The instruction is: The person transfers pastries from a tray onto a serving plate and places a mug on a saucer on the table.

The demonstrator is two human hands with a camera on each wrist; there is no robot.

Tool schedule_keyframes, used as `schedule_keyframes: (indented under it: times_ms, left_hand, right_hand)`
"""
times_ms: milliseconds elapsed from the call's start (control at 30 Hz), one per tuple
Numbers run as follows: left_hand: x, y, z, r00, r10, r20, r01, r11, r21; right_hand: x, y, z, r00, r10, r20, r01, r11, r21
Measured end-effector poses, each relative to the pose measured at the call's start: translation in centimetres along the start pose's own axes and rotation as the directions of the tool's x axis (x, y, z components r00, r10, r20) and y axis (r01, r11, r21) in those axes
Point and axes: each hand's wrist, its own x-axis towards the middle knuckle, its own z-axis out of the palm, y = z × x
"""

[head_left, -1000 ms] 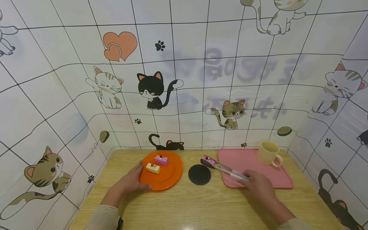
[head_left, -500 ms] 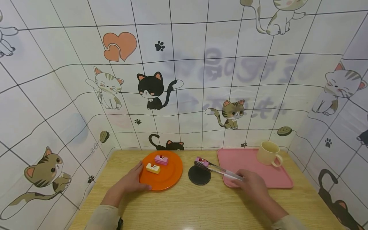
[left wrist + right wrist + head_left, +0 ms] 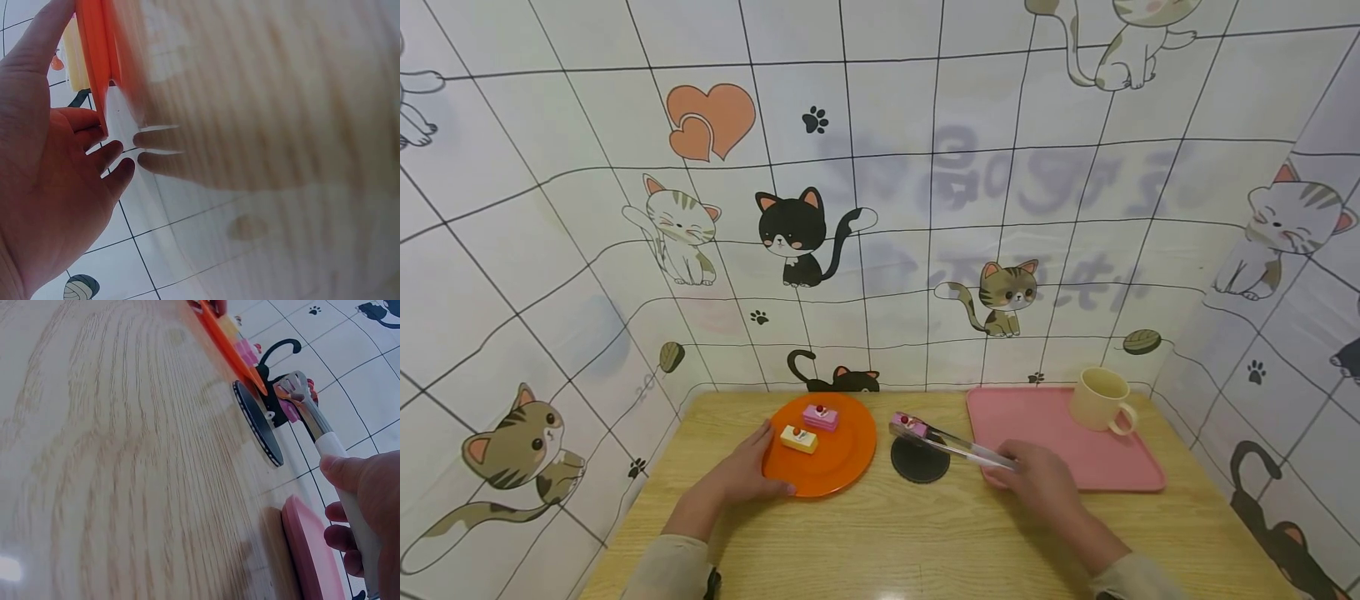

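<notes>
My right hand (image 3: 1041,479) grips the white handle of a pair of tongs (image 3: 977,454). Between the tongs' tips is a small pink toy cake (image 3: 912,424) with a red berry on top, held above the far part of a round black coaster (image 3: 920,465). On the left, my left hand (image 3: 747,468) holds an orange plate (image 3: 842,468) at its rim, thumb at the near edge and fingers at the left side. A second pink toy cake (image 3: 821,417) and a yellow one (image 3: 799,439) sit on this plate. The right wrist view shows the cake raised off the coaster.
To the right lies a pink tray (image 3: 1030,417), partly behind my right hand. A pale yellow mug (image 3: 1097,400) stands on its back right part. The wooden table (image 3: 865,542) meets a cat-patterned wall covering (image 3: 887,275) at the back and sides.
My right hand has moved left with the tongs, carrying the pink cake from near the tray's left edge to over the coaster. The left hand and the plate stay in place.
</notes>
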Motion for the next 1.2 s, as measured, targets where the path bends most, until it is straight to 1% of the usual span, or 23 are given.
schedule_keyframes:
  times_ms: [300,533,900,1067,1200]
  left_hand:
    - [-0.2,0.0,0.0,1.0,-0.004,-0.002,0.004,1.0,-0.014]
    - [-0.4,0.2,-0.1,1.0,-0.004,-0.002,0.004,1.0,-0.027]
    - [-0.3,0.2,-0.1,1.0,-0.005,-0.001,0.005,1.0,-0.029]
    - [-0.1,0.0,-0.1,1.0,-0.011,-0.001,0.011,1.0,-0.027]
    - [0.0,-0.2,0.0,1.0,-0.014,0.005,0.014,0.999,-0.029]
  right_hand:
    - [0.3,-0.8,1.0,0.999,-0.042,0.002,0.042,0.999,-0.01]
    - [0.5,-1.6,1.6,0.996,-0.082,-0.026,0.082,0.997,-0.014]
    - [1.0,-2.6,2.1,0.996,-0.09,-0.02,0.09,0.996,-0.01]
    - [1.2,-3.1,2.6,0.997,-0.079,-0.015,0.08,0.997,0.009]
    - [1.4,-3.6,3.0,0.997,-0.076,-0.002,0.076,0.997,0.001]
